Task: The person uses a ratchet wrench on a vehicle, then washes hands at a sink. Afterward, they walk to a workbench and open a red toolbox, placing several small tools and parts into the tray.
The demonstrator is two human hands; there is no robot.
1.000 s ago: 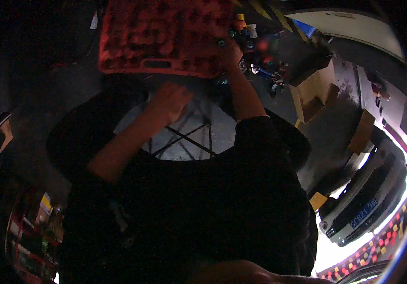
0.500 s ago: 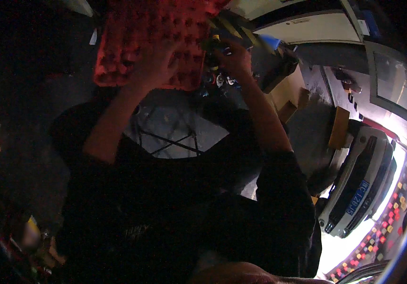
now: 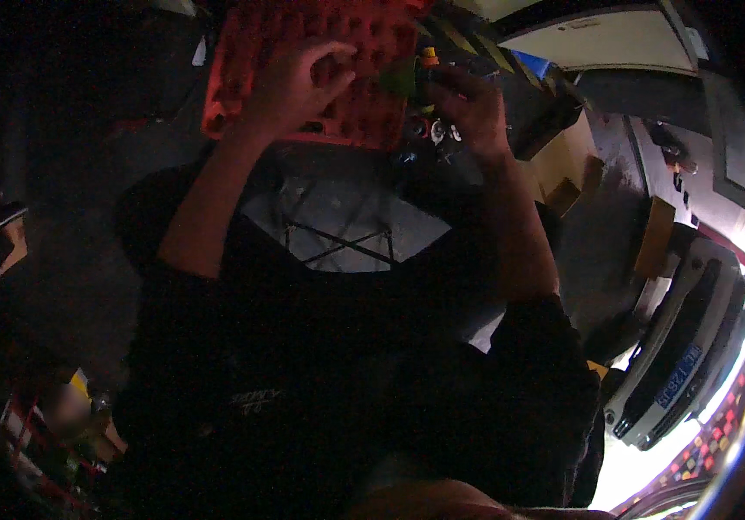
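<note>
Both our hands are up at a red moulded tray in dim light.

Our left hand (image 3: pixel 290 82) lies against the face of the red tray (image 3: pixel 372 61), fingers bent over its dimpled cells, gripping nothing we can make out. Our right hand (image 3: pixel 468 108) is closed round a small green and orange object (image 3: pixel 420 74) just beside the tray's right edge. Below the tray stands a pale round stool (image 3: pixel 338 230) with crossed wire legs; a car (image 3: pixel 684 347) sits well apart at right.
</note>
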